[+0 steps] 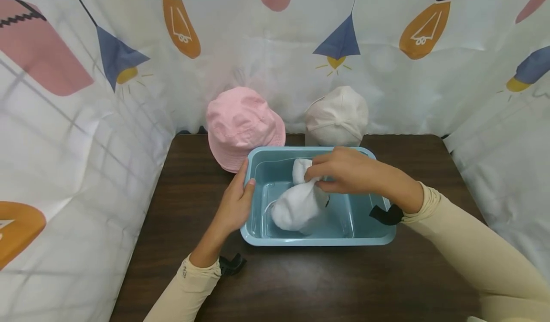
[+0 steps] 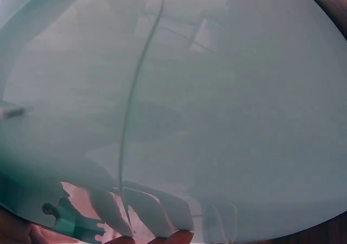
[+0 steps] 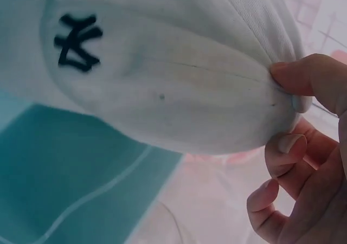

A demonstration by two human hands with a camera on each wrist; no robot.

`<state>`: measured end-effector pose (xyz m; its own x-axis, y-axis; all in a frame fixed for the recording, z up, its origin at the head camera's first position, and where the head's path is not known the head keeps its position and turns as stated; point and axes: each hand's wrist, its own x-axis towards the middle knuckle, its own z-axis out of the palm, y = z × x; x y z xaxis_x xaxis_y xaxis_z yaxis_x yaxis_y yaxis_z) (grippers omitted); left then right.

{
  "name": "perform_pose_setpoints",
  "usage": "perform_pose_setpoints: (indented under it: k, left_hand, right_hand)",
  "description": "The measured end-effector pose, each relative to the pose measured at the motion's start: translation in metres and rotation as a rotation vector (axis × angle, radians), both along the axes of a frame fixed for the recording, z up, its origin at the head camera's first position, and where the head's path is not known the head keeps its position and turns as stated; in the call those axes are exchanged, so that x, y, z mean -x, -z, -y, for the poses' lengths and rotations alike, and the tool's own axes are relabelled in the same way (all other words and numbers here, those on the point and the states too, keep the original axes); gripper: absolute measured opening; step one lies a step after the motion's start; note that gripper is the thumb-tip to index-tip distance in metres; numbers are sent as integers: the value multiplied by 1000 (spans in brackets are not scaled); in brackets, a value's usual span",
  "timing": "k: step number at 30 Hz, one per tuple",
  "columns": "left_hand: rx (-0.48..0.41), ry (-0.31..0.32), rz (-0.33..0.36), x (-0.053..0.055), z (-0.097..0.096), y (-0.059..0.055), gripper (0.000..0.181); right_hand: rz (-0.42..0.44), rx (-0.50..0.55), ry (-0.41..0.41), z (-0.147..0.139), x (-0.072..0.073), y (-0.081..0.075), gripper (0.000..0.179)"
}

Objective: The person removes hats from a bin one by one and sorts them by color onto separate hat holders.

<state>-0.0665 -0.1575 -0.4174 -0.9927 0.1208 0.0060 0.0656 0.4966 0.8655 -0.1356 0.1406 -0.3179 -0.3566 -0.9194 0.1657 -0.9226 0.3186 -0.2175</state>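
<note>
A light blue plastic basin (image 1: 367, 229) rests on the dark wooden table. My left hand (image 1: 236, 202) grips its left rim, thumb over the edge. In the left wrist view its fingertips (image 2: 179, 237) are against the basin's glossy wall (image 2: 244, 119). Inside the basin, my right hand (image 1: 343, 171) pinches a white cap (image 1: 296, 209) by its crown. The right wrist view shows the cap's fabric (image 3: 179, 87) with a dark NY logo (image 3: 78, 42), thumb on one side and curled fingers on the other. Another white fabric piece (image 1: 301, 170) shows behind the cap, partly hidden by the right hand.
Behind the basin's left corner sits a pink bucket hat (image 1: 242, 123). A cream cap (image 1: 338, 116) stands at the table's back edge, right of it. A patterned white curtain (image 1: 275, 64) hangs behind and along both sides of the brown table (image 1: 309, 284).
</note>
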Motion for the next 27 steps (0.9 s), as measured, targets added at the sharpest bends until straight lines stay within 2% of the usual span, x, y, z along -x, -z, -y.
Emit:
perform_pose_setpoints:
  k: [9,19,27]
  left_hand:
    - [-1,-5,3,0,-1,1,63]
    - [-1,-1,-14,1,-1,0,62]
    - [6,-7,-25,-1,0,1,63]
  right_hand:
    - [-96,-6,83,-18,-4,-33,31]
    - [-230,117,95,-33,1,-85,41]
    - [-369,149,185,-40,4,-126,41]
